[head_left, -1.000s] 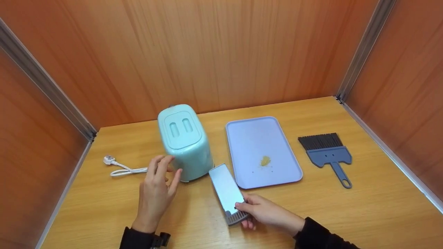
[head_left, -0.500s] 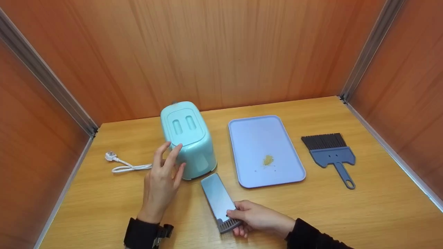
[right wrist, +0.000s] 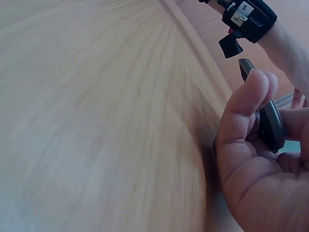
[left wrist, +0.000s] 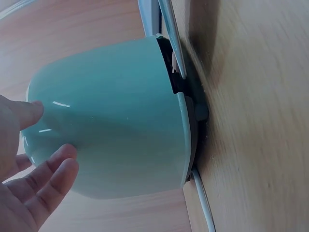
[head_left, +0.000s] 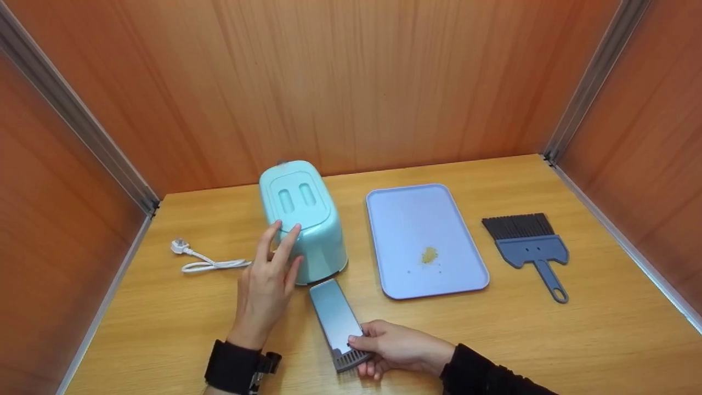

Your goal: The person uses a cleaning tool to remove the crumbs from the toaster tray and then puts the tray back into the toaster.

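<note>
A mint-green toaster (head_left: 323, 252) with a lid on its top stands at the left of the table. My left hand (head_left: 266, 293) has its fingertips at the toaster's near top edge, fingers loosely bent. My right hand (head_left: 403, 348) pinches a slim metal crumb tray (head_left: 335, 312) by its slotted dark grey end, thumb on top. The crumb tray's far end lies right at the toaster's base. In the left wrist view, the tray's tip overlaps a dark slot (left wrist: 166, 55) low on the toaster. The right wrist view shows the dark end between curled fingers (right wrist: 246, 104) and thumb.
A lilac tray (head_left: 411, 219) right of the toaster bears a small heap of yellowish crumbs (head_left: 429, 255). A blue-grey hand brush (head_left: 532, 249) lies farther right. The toaster's white cord and plug (head_left: 180, 246) lie left. Wooden panels (head_left: 384, 82) enclose the back and sides.
My right hand has brought the crumb tray left, from beside the lilac tray to the front of the toaster's base. My left hand has risen to the toaster's top edge.
</note>
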### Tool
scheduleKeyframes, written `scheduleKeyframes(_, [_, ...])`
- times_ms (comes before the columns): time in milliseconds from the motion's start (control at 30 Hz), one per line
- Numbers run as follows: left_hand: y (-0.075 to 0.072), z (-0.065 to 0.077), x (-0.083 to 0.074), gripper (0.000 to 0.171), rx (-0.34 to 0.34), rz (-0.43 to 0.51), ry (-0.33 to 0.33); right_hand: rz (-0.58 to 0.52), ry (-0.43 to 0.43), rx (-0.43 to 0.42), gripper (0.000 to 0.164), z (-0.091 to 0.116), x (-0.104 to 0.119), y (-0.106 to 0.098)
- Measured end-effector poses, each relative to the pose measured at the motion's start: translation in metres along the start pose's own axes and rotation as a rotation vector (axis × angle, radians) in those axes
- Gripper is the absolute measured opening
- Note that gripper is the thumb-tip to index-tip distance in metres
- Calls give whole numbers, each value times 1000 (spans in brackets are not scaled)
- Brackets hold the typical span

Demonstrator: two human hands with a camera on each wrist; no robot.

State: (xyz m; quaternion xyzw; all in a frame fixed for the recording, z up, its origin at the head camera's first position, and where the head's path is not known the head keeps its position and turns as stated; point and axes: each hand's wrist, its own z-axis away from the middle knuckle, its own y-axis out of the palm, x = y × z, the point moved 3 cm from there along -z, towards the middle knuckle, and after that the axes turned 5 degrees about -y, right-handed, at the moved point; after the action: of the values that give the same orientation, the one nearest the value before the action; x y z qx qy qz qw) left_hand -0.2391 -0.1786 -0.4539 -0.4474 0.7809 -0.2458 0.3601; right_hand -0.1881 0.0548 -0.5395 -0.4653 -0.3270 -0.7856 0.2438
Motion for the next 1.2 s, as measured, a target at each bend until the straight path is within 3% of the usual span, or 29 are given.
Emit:
scheduleKeyframes(600, [5, 3, 3, 58, -32, -11, 12, 2, -3, -42, 19, -18, 4, -1])
scheduleKeyframes(900, [10, 7, -4, 58, -27, -40, -92, 10, 2, -46, 21, -22, 8, -4])
scheduleKeyframes(1200, [16, 10, -2, 55, 12, 77, -147, 16, 1, -57, 23, -26, 9, -8])
